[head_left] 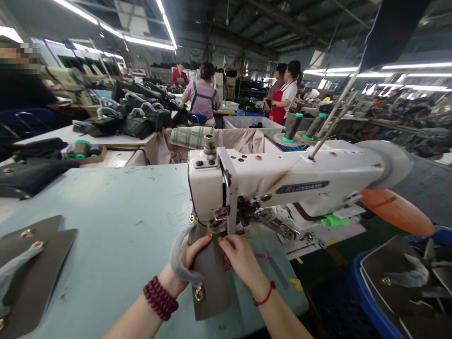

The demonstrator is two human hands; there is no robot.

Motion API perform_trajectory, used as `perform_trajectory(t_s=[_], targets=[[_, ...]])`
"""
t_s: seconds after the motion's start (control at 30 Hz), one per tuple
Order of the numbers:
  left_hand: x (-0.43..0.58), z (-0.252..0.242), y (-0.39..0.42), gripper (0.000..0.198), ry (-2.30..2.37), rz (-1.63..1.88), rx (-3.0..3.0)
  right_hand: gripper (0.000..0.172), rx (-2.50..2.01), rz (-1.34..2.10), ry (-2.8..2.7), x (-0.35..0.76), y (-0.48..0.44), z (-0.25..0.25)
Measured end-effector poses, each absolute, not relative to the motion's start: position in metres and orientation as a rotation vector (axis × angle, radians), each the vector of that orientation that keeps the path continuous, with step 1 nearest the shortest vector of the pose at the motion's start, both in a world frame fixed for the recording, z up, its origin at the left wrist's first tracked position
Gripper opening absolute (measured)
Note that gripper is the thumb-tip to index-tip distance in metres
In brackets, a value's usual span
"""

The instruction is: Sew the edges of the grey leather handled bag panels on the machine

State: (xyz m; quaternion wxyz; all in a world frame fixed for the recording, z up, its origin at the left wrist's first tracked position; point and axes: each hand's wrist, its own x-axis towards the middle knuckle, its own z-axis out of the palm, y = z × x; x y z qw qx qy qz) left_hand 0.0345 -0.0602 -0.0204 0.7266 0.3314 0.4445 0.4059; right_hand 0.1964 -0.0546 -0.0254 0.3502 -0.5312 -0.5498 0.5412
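Note:
A grey-brown bag panel (211, 282) lies under the head of a white sewing machine (254, 174), its far end beneath the presser foot area. A handle wrapped in clear film (177, 252) arches along its left side, with gold ring fittings at both ends. My left hand (189, 259) reaches through the handle, its thumb on the panel's top and its fingers hidden under the left edge. My right hand (238, 256) pinches the panel's right edge close to the needle area. The needle itself is hidden.
More bag panels with wrapped handles (45, 278) lie on the pale green table (123, 226) at left. A blue basket (356, 282) of panels stands at lower right. Small scissors with a pink handle (262, 256) lie right of my hand. Thread cones (293, 127) stand behind; several people work beyond.

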Motion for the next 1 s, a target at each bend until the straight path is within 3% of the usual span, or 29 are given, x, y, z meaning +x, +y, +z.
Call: perform_trajectory(t_s=[0.17, 0.47, 1.0], targets=[[0.035, -0.010, -0.057, 0.034, 1.067, 0.860, 0.736, 0.041, -1.325, 1.473, -1.363, 0.193, -0.053, -0.031], [0.034, -0.010, -0.052, 0.023, 1.004, 0.848, 0.683, 0.042, -1.292, 1.442, -1.264, 0.188, -0.059, -0.036], [0.036, -0.015, -0.053, 0.039, 1.211, 0.848, 0.791, 0.041, -1.256, 1.424, -1.233, 0.186, -0.057, -0.037]])
